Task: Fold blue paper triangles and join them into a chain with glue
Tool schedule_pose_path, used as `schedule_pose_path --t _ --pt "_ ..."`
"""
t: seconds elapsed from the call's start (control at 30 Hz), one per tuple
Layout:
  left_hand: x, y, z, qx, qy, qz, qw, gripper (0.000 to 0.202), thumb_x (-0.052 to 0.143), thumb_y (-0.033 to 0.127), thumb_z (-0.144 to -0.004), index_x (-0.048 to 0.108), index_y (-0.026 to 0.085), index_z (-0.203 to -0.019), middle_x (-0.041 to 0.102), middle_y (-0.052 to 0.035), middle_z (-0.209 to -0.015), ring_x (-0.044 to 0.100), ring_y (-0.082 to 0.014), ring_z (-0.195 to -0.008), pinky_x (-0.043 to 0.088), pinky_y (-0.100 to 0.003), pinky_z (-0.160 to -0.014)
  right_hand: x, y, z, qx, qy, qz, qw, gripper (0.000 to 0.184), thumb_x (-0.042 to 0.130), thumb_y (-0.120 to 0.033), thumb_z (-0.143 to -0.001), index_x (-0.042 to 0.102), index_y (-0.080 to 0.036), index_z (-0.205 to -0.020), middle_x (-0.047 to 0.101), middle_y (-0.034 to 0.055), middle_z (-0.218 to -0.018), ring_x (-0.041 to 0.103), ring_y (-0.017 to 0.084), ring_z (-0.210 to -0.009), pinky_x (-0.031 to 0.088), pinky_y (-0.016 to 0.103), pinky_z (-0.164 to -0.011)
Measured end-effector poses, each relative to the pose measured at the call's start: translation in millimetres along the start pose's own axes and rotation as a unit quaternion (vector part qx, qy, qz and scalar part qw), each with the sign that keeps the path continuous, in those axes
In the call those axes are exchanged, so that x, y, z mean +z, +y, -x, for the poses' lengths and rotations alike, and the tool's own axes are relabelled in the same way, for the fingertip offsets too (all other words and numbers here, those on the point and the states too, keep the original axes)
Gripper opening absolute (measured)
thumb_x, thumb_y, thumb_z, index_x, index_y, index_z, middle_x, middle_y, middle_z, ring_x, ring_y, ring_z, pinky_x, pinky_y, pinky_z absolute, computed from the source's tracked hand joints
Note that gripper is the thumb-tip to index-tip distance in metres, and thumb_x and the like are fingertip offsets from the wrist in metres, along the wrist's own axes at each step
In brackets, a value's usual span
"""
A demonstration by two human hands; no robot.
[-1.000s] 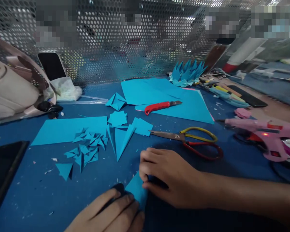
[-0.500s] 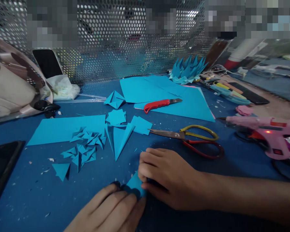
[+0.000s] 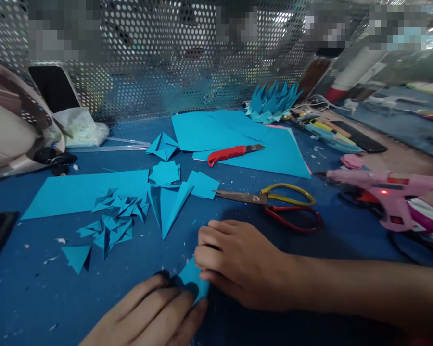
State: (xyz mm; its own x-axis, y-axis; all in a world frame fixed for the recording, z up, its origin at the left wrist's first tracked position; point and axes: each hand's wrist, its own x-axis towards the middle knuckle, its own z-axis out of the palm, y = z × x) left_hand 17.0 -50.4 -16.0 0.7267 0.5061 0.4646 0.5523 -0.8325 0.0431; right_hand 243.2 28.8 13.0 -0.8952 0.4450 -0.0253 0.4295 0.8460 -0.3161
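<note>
A small folded piece of blue paper (image 3: 194, 278) lies low in the middle of the head view, partly covered by both hands. My left hand (image 3: 155, 307) holds its lower left side, fingers laid over it and the thumb at the near edge. At its upper right my right hand (image 3: 234, 264) is closed, with curled fingers and thumb gripping the paper's edge. Just beyond are a blue folded cone shape (image 3: 168, 209), small blue square sheets (image 3: 204, 184) and several folded blue triangle pieces (image 3: 110, 233). Scissors (image 3: 270, 198) with one yellow and one red handle lie beyond my right hand.
A pink glue gun (image 3: 393, 192) with a lit red light lies right. A red-handled knife (image 3: 231, 154) rests on blue sheets (image 3: 216, 129). A spiky blue paper model (image 3: 272, 105) stands behind, near a perforated metal screen (image 3: 159, 62). A phone (image 3: 54, 89) leans at the left.
The view has turned slightly to the right, so the table things appear farther left. Both hands keep their hold on the folded paper, with little visible movement.
</note>
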Motion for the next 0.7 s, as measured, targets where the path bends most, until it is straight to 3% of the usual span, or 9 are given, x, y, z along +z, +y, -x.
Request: schedule_pose_path --t 0.1,0.13,0.17,0.33,0.47,0.7 --pt "-0.2 -0.5 -0.7 0.007 0.009 -0.005 1.0 0.04 0.034 0.011 -0.104 0.072 0.024 -0.111 0.072 0.0048 -0.099 0.063 -0.0102 -0.097 0.021 -0.029 -0.121 0.6 -0.1 -0.1 -0.002 -0.001 0.013 1.0 0.017 0.043 -0.032 -0.099 0.055 -0.021 -0.096 0.061 0.0048 -0.1 0.048 0.021 -0.08 0.037 0.035 -0.066" --pt "0.1 -0.5 -0.6 0.011 0.038 -0.003 0.999 0.042 0.033 0.009 -0.104 0.073 0.024 -0.107 0.072 0.0045 -0.096 0.063 -0.01 -0.095 0.022 -0.029 -0.121 0.6 -0.2 -0.1 -0.001 0.0 0.016 1.0 0.016 0.043 -0.032 -0.099 0.055 -0.021 -0.096 0.06 0.0047 -0.1 0.048 0.021 -0.081 0.037 0.035 -0.066" --pt "0.4 -0.5 -0.4 0.011 0.005 -0.002 1.0 0.041 0.034 0.01 -0.104 0.072 0.024 -0.11 0.072 0.0045 -0.099 0.063 -0.0098 -0.098 0.021 -0.029 -0.121 0.7 -0.4 0.0 0.0 0.0 0.018 1.0 0.016 0.044 -0.031 -0.099 0.055 -0.021 -0.097 0.06 0.0046 -0.101 0.048 0.021 -0.081 0.037 0.036 -0.066" --pt "1.5 -1.4 -0.5 -0.001 0.034 0.026 0.999 0.042 0.031 0.016 -0.107 0.073 0.021 -0.108 0.072 0.0034 -0.095 0.063 -0.0097 -0.097 0.02 -0.028 -0.121 1.6 -0.7 0.6 0.001 0.0 0.028 1.0 0.015 0.045 -0.032 -0.099 0.056 -0.021 -0.1 0.06 0.0046 -0.102 0.048 0.021 -0.081 0.036 0.035 -0.064" --pt "-1.0 -3.5 -2.0 -0.009 -0.021 0.047 0.999 0.038 0.034 0.021 -0.107 0.071 0.021 -0.115 0.073 0.0042 -0.099 0.063 -0.0096 -0.096 0.018 -0.025 -0.121 2.1 -0.4 0.6 -0.003 0.001 0.03 1.0 0.015 0.045 -0.031 -0.098 0.055 -0.021 -0.099 0.06 0.005 -0.104 0.048 0.021 -0.082 0.036 0.035 -0.064" --pt "-0.1 -0.9 0.1 0.017 0.0 0.02 1.0 0.039 0.035 0.015 -0.106 0.072 0.025 -0.111 0.074 0.0059 -0.099 0.064 -0.0092 -0.099 0.019 -0.029 -0.122 0.6 -1.8 -0.3 0.006 -0.003 0.036 0.999 0.014 0.045 -0.031 -0.099 0.056 -0.021 -0.101 0.06 0.0052 -0.104 0.048 0.022 -0.082 0.035 0.036 -0.063"
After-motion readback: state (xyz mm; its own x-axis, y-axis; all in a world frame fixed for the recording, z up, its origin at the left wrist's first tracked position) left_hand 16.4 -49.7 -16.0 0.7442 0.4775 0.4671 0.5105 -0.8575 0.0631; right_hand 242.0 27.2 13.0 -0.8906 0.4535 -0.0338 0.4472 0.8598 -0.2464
